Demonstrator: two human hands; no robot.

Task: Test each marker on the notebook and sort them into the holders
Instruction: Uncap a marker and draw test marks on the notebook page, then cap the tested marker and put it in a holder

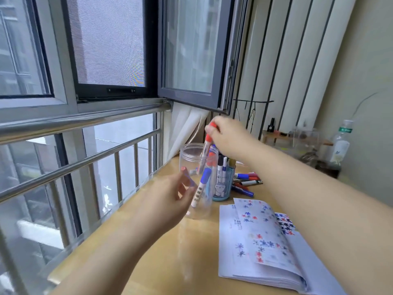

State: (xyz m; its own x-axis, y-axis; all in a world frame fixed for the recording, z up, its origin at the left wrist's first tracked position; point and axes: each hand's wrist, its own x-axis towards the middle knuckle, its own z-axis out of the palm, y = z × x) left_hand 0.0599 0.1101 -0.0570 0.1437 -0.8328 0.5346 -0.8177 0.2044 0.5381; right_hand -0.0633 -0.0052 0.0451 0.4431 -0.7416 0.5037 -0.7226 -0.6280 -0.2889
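My right hand (pixel 229 137) pinches the top of a red-capped marker (pixel 205 149), whose lower end dips into a clear plastic jar (pixel 187 158). A blue-capped marker (pixel 201 188) leans inside that jar. My left hand (pixel 170 196) reaches to the jar's left side with relaxed fingers, holding nothing I can see. Behind the jar stands a blue holder (pixel 223 188) with several markers upright in it. More loose markers (pixel 246 182) lie on the desk to its right. An open notebook (pixel 265 241) with red, blue and black scribbles lies at the right.
The wooden desk (pixel 170 262) runs along a window with steel rails (pixel 85 165) at the left. An open window sash (pixel 191 96) hangs above the jar. A plastic bottle (pixel 340 143) and a clear box (pixel 304 139) stand at the back right.
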